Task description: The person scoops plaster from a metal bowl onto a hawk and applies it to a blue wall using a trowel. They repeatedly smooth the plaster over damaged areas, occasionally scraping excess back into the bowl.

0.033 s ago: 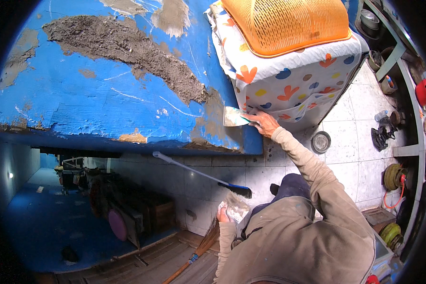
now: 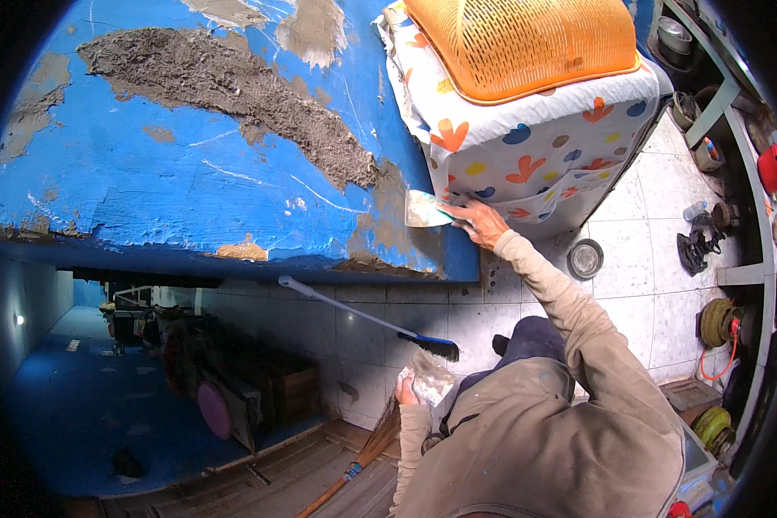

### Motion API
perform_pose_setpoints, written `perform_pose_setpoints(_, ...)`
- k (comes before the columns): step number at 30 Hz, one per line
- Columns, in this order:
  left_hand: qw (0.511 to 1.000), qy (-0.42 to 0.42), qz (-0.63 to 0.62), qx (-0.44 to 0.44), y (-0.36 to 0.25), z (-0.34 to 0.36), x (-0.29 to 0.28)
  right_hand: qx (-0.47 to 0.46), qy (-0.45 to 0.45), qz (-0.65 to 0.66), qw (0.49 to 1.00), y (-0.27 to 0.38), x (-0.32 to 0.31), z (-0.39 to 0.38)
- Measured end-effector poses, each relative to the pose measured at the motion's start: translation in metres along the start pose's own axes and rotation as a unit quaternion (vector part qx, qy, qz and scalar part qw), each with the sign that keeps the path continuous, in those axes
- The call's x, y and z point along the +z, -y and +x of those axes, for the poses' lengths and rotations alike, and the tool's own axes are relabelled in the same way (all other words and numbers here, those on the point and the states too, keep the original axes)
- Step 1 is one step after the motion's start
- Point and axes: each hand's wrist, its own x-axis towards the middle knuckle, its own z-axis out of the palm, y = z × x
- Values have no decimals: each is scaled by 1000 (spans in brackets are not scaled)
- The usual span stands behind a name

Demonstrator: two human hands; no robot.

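My right hand [image 2: 482, 224] grips a putty knife [image 2: 425, 209] with a wide, whitish-smeared blade. The blade lies against the blue wall [image 2: 259, 203], on a grey bare patch near the corner. To the left of it runs a long, rough strip of grey mortar [image 2: 233, 91] where the paint is gone. Low in front of my body, my left hand [image 2: 407, 387] is closed round a pale, partly see-through holder [image 2: 432, 378] with white paste on it; its exact kind is unclear.
Beside the corner stands a covered appliance [image 2: 527, 164] with an orange plastic basket [image 2: 535, 43] on top. A long-handled brush [image 2: 432, 345] and a straw broom [image 2: 375, 445] are near my left arm. A metal bowl [image 2: 585, 259] sits on the tiled floor, with shelving [image 2: 745, 275] at right.
The putty knife and my right hand have shifted slightly up and left along the wall. My left hand stays in place with its holder.
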Motion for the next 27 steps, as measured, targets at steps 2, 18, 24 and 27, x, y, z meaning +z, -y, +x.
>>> perform_pose_setpoints(2,1000,-3,6,-9,0,0,-1,-50,-49,-5,998,5,1,6)
perform_pose_setpoints(18,1000,0,4,-8,2,-2,-8,-97,-104,24,990,30,-9,8)
perform_pose_setpoints(24,1000,6,13,-7,4,5,-16,-61,-80,-10,995,-11,26,13)
perform_pose_setpoints(27,1000,1,12,-6,5,5,-15,-80,-93,-9,992,-13,34,-5)
